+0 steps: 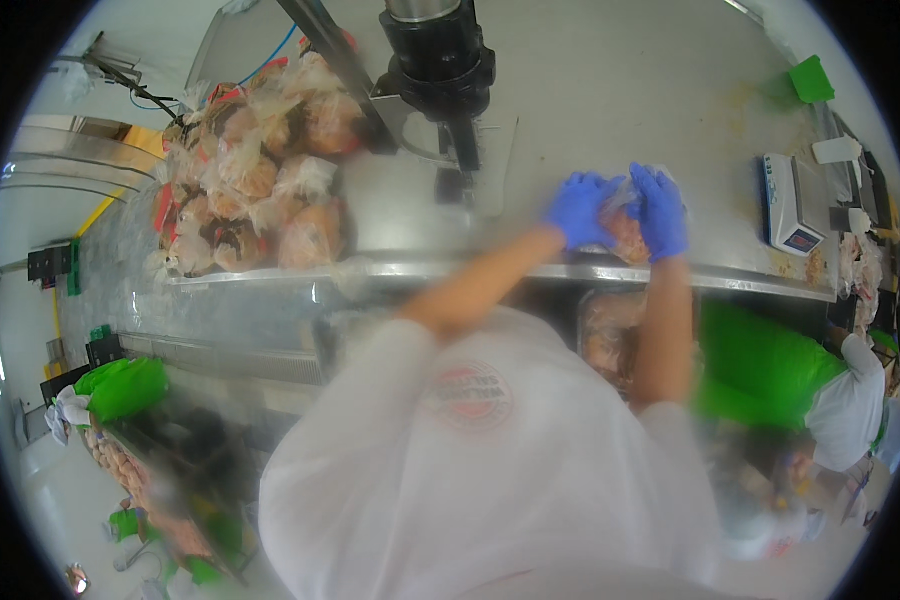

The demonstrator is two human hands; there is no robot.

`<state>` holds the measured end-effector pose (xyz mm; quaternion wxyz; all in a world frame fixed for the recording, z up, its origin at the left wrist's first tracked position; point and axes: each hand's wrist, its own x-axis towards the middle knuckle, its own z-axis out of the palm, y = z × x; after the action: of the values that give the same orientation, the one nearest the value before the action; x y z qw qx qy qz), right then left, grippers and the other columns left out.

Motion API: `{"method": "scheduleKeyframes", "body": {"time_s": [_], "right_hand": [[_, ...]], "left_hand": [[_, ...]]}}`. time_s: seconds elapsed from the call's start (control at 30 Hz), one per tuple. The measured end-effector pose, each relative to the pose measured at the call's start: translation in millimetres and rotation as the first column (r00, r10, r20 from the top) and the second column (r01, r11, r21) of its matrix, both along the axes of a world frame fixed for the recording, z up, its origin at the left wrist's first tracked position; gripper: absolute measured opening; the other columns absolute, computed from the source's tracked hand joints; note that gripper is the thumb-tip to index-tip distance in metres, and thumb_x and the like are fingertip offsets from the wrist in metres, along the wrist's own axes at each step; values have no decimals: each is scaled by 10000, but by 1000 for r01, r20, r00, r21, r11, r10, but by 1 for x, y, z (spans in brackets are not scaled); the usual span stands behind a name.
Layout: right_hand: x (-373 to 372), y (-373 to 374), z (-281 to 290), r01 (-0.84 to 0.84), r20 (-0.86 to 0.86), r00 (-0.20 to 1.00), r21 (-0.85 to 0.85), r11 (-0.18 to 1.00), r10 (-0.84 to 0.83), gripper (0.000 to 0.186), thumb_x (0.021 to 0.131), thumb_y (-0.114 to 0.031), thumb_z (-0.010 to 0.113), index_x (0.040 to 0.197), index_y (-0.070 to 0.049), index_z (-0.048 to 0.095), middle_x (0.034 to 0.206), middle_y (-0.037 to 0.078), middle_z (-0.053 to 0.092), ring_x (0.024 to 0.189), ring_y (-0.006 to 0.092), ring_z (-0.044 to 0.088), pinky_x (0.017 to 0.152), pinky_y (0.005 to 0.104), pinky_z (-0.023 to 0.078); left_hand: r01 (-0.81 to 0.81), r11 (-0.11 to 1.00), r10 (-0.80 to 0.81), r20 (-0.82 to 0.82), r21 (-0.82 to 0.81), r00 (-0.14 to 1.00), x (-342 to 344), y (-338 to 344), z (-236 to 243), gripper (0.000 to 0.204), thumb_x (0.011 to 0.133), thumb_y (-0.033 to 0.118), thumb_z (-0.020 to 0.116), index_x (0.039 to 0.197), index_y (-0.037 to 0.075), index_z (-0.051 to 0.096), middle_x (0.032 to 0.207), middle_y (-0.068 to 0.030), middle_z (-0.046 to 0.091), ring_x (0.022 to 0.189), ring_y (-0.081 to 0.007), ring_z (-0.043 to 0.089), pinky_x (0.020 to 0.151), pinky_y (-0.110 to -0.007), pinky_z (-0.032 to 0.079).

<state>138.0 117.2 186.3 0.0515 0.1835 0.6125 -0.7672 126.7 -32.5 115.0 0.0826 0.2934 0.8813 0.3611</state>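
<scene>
Both of my hands are in blue gloves at the near edge of the metal table [610,90]. Between them is a clear plastic bag of pinkish raw meat [627,236], resting close to that edge. My left hand [584,210] grips its left side, the fingers curled toward the bag's top. My right hand [660,213] presses against the right side with its fingers bent over the upper part. The top of the bag is partly covered by the gloves, so its closure is hidden. What cut of meat it is, I cannot tell.
Several filled clear bags with red marks [245,180] are heaped at the left. A black clipping machine [435,60] stands left of my hands. To the right are a white scale [795,205] and a green container [811,80]. A crate of meat [610,335] sits below the edge.
</scene>
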Motion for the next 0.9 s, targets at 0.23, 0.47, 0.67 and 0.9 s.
{"method": "scheduleKeyframes", "body": {"time_s": [0.23,0.47,0.67,0.9], "right_hand": [[25,35,10,442,-619,756,244,863,-212,466,851,-113,602,1279,-22,443,1148,97,539,867,152,555,787,285,482],[63,57,-117,87,-261,963,91,992,-60,910,619,-163,828,1385,-52,349,1335,136,461,1220,231,426,1047,365,324],[-1,82,-142,-35,-323,794,822,569,516,351,804,-213,651,1106,-53,571,1127,107,584,1057,254,542,902,361,446],[13,74,-149,68,-409,898,497,865,164,348,834,-163,634,1131,3,560,948,64,616,854,131,564,799,276,465]], "left_hand": [[-126,981,88,234,149,968,-37,58,-43,413,789,369,661,1060,59,635,935,-148,630,897,-319,595,849,-383,465],[-323,807,-158,707,495,689,-37,57,-39,300,874,286,559,1020,30,616,1015,-134,624,971,-239,597,800,-359,498],[-43,912,-16,139,408,990,-5,57,-14,257,831,253,580,1012,85,650,1008,-157,602,975,-340,556,883,-403,443],[-487,704,456,197,517,868,53,-66,40,142,840,103,606,968,46,584,954,-80,564,927,-177,549,825,-320,446]]}}
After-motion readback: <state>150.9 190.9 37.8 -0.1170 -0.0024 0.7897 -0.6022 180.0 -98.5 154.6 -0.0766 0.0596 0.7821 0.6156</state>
